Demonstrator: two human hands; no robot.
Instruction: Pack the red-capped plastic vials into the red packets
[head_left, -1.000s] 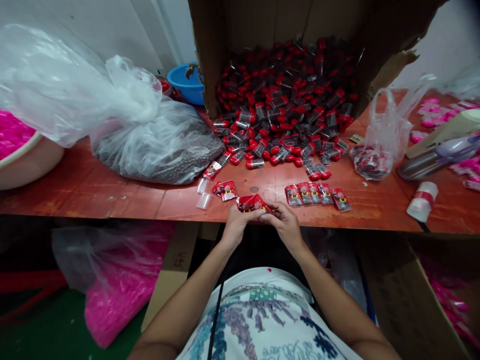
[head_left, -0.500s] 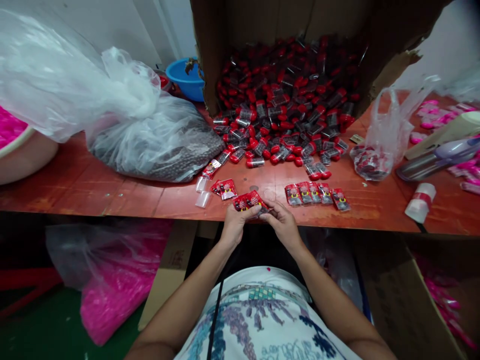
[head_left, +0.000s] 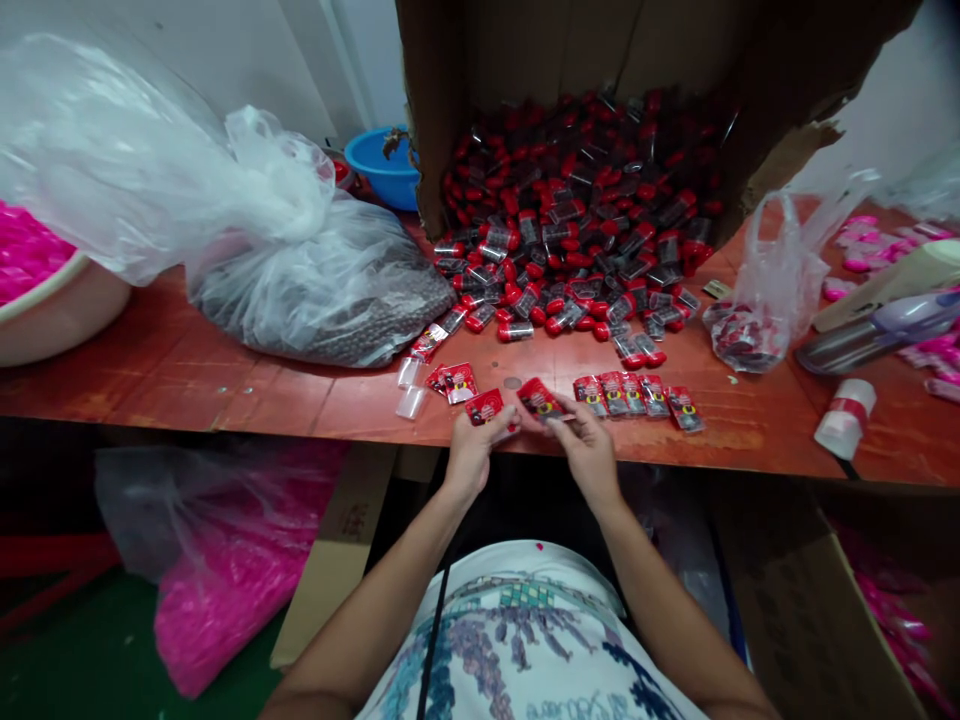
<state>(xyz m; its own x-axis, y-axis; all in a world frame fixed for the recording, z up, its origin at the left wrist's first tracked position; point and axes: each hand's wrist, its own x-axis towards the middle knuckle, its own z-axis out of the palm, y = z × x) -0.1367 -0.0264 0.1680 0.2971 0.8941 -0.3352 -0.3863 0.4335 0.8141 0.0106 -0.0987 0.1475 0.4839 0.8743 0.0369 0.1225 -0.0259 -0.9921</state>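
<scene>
My left hand [head_left: 471, 450] pinches a small red printed packet [head_left: 485, 408] at the front edge of the red-brown table [head_left: 225, 385]. My right hand [head_left: 585, 445] pinches another red packet [head_left: 540, 398] and holds it just left of a row of several red packets [head_left: 637, 395] lying flat on the table. Two more red packets [head_left: 452, 382] and small clear sleeves [head_left: 409, 388] lie to the left of my left hand. A heap of red-capped clear tubes [head_left: 577, 230] spills from a cardboard box [head_left: 465, 60] lying on its side behind.
A big clear bag of dark small parts [head_left: 330, 290] sits at the left, with a bowl of pink pieces [head_left: 45, 300] beyond. A small plastic bag [head_left: 757, 300], a white roll [head_left: 844, 418] and a purple tool [head_left: 877, 325] lie at the right. Pink bags and cardboard boxes stand under the table.
The red packets held together between both hands have come apart: one stays in my left hand, and my right hand has carried the other rightward toward the row.
</scene>
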